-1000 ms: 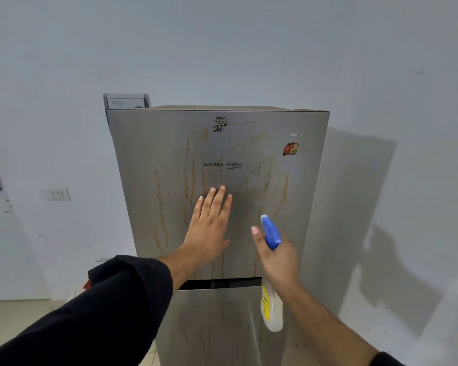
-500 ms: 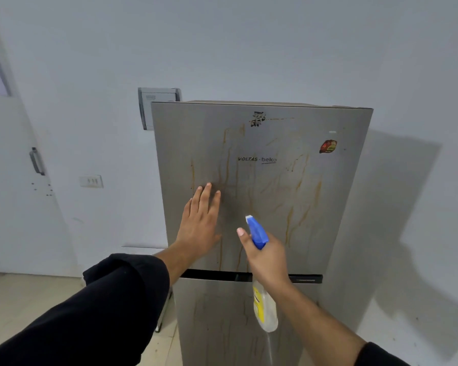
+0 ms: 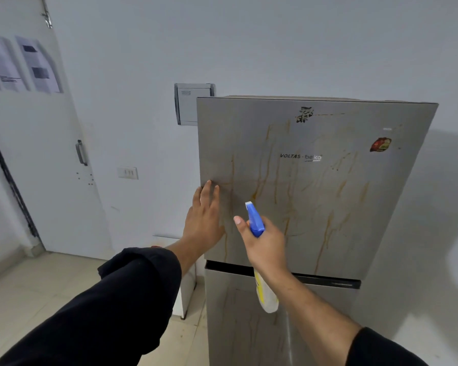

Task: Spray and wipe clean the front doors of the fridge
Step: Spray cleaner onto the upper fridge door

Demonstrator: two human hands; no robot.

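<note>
- Fridge, upper door: grey, upright against the white wall, right of centre; brown drip streaks run down most of its face. A small red sticker sits near the top right corner, a torn dark one at top centre.
- Fridge, lower door: below the dark handle gap, faintly streaked too; mostly hidden by the forearms.
- Spray bottle: blue trigger head aimed up at the streaked upper door, pale body with yellow label hanging below the wrist.
- Right hand: wrapped round the bottle's neck, thumb lifted; whether a finger presses the trigger cannot be told.
- Left hand: fingers straight and together, flat against the upper door's left edge, gripping nothing.
- No cloth in view.
- Step, as judged: spraying stage, wiping not yet begun; no wet mist visible.
- Next move calls for: nozzle squared to the stains, trigger squeezed across the whole upper door, then a cloth fetched.
- Surroundings: wall box behind the fridge's top left corner, switch plate, white door at left.
</note>
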